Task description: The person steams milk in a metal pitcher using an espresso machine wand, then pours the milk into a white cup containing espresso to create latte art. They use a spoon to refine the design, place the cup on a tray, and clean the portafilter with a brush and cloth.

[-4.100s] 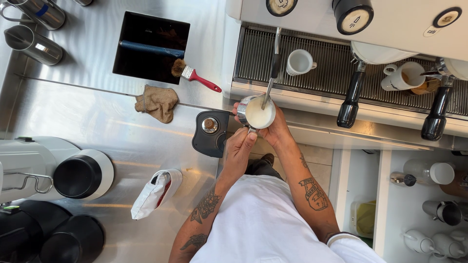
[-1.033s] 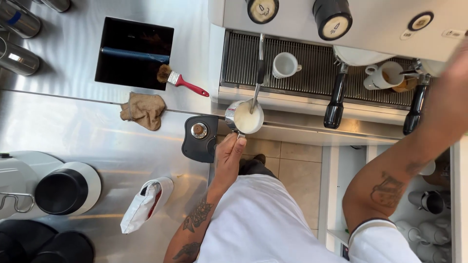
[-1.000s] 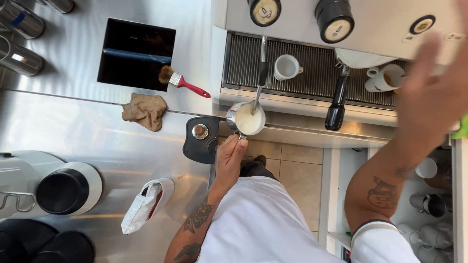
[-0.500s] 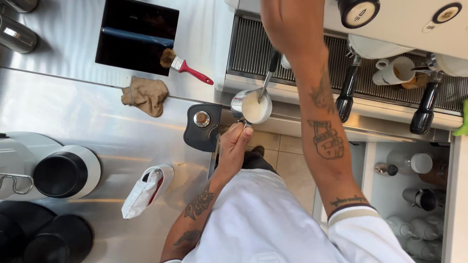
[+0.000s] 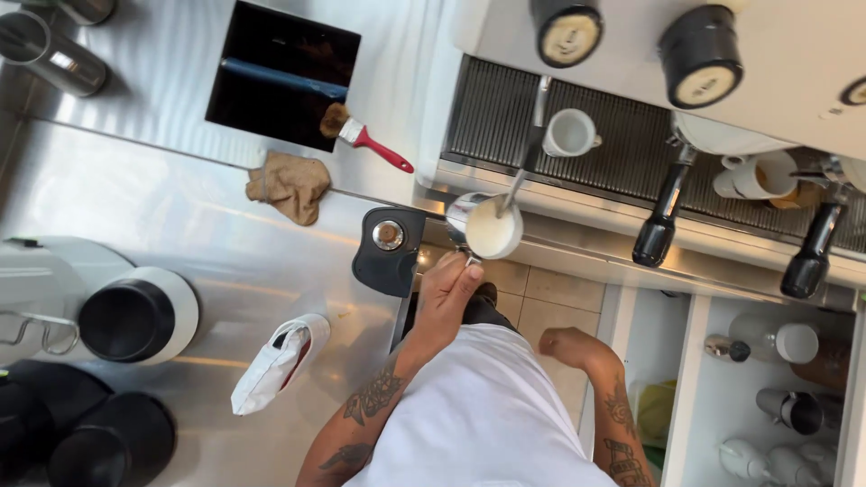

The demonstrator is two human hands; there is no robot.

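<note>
My left hand (image 5: 448, 290) grips the handle of a steel milk pitcher (image 5: 487, 227) filled with pale foamy milk. The pitcher hangs in front of the espresso machine (image 5: 776, 54), and the steam wand (image 5: 525, 162) dips into the milk. My right hand (image 5: 566, 345) hangs low beside my body over the tiled floor. Its fingers are curled and it holds nothing. A white cup (image 5: 570, 133) stands on the drip tray just behind the pitcher.
A black tamping mat (image 5: 390, 252) lies left of the pitcher. A brown cloth (image 5: 290, 186), a red-handled brush (image 5: 368, 139) and a black box (image 5: 280, 72) lie on the steel counter. Two portafilter handles (image 5: 663, 216) stick out at the right. A white bag (image 5: 278, 362) lies nearer.
My right arm, stretched up to the machine half a second ago, has dropped down beside my body. My left hand keeps the pitcher under the wand.
</note>
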